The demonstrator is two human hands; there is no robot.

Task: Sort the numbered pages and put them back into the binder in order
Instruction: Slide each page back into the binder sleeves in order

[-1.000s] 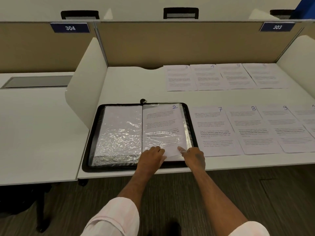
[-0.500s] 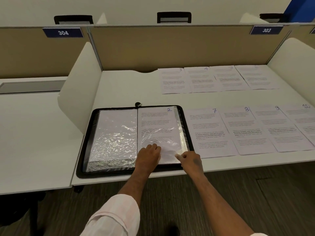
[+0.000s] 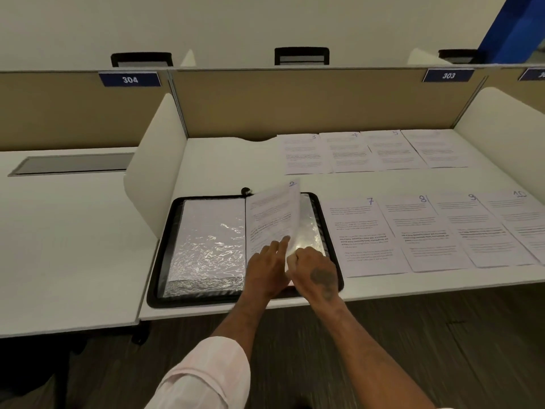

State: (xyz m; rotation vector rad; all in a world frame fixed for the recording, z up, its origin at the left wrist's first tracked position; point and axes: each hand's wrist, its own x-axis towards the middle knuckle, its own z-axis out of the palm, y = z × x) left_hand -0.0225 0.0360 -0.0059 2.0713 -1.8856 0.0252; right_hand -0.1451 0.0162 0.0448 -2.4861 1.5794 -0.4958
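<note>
A black zip binder (image 3: 159,261) lies open at the desk's front edge, with crinkled clear sleeves on both sides. The sleeve holding page 2 (image 3: 274,214) stands lifted off the right side, tilted up toward the spine. My left hand (image 3: 267,267) touches its lower edge with the fingers spread. My right hand (image 3: 314,270) sits beside it, fingers curled at the sleeve's lower right corner. Pages 3, 4 and 5 (image 3: 348,152) and one more lie in a back row. Pages 7 (image 3: 365,234), 8, 9 and 10 lie in a front row right of the binder.
A white side divider (image 3: 153,169) stands left of the binder and another (image 3: 501,119) at the far right. A tan back panel (image 3: 309,101) with labels 304 and 303 closes the desk. Chair backs show behind it. A grey cable hatch (image 3: 73,163) sits in the left desk.
The page 2 sleeve, flat on the binder's right side before, has been lifted at its right edge and swings leftward. Both hands have shifted slightly up onto it.
</note>
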